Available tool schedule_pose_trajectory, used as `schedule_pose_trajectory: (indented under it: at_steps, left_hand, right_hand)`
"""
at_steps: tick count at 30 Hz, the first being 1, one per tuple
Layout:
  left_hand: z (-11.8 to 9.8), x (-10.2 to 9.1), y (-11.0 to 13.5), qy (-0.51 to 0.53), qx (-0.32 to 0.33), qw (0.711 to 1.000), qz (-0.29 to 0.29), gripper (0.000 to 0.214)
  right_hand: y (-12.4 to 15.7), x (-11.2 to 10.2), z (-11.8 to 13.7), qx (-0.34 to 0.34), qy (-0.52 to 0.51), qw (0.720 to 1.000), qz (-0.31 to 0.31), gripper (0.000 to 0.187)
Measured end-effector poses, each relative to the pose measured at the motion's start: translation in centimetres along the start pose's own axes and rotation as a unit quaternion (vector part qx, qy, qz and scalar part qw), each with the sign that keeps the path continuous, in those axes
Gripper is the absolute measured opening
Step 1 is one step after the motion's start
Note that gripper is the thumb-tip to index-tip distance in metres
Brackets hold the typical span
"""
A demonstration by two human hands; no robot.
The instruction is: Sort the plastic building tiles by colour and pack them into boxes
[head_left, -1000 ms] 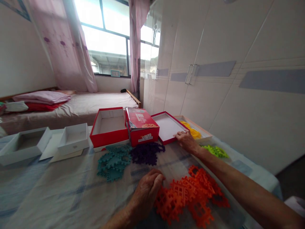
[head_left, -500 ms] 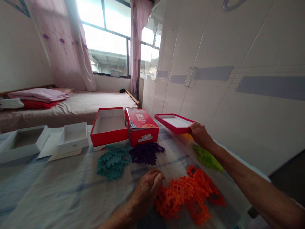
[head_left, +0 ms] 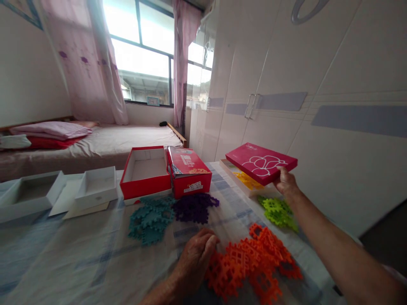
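My right hand (head_left: 285, 181) grips the near right corner of a magenta box lid (head_left: 254, 159) with a white flower outline on top. The lid hangs tilted over a shallow box (head_left: 249, 191), and yellow plastic pieces (head_left: 249, 181) show inside that box. Beside a heap of orange interlocking plastic pieces (head_left: 251, 262), my left hand (head_left: 200, 250) rests with its fingers curled in; whatever they hold, if anything, is hidden. Lime-green pieces (head_left: 278, 212) lie just below the right hand. Purple pieces (head_left: 195, 207) and teal pieces (head_left: 151, 220) lie in piles beyond the left hand.
A red open box (head_left: 144, 186) stands beside a closed red box (head_left: 190, 182) behind the piles. White open boxes (head_left: 97, 186) sit at the left on a striped cloth (head_left: 95, 258). A bed (head_left: 136, 135) and a white wardrobe (head_left: 270, 72) are behind.
My right hand has turned the magenta lid from inside up to printed side up and shifted it right. The box of yellow pieces now shows under it. My left hand has stayed in place.
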State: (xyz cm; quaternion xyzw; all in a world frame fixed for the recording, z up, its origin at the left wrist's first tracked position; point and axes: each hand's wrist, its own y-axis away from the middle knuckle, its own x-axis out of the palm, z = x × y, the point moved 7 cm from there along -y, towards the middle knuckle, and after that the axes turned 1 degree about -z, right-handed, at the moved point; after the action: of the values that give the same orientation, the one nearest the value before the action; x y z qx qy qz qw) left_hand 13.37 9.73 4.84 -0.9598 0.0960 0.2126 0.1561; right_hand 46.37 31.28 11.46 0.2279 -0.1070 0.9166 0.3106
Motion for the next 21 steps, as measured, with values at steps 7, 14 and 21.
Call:
schedule_pose_trajectory:
  at_steps: [7,14,21]
  left_hand:
    - [-0.1,-0.1,0.0,0.014,-0.001,1.0,-0.006,0.042]
    - [0.0,0.0,0.1,0.006,-0.001,1.0,-0.002,0.044]
    - [0.0,0.0,0.0,0.005,-0.002,1.0,0.002,0.043]
  right_hand:
    - [-0.8,-1.1,-4.0,0.092,-0.007,0.996,0.008,0.02]
    - [-1.0,-0.4,-5.3,0.115,-0.004,0.993,0.017,0.021]
    - [-1.0,-1.4,-6.6,0.1,0.047,0.994,-0.004,0.019]
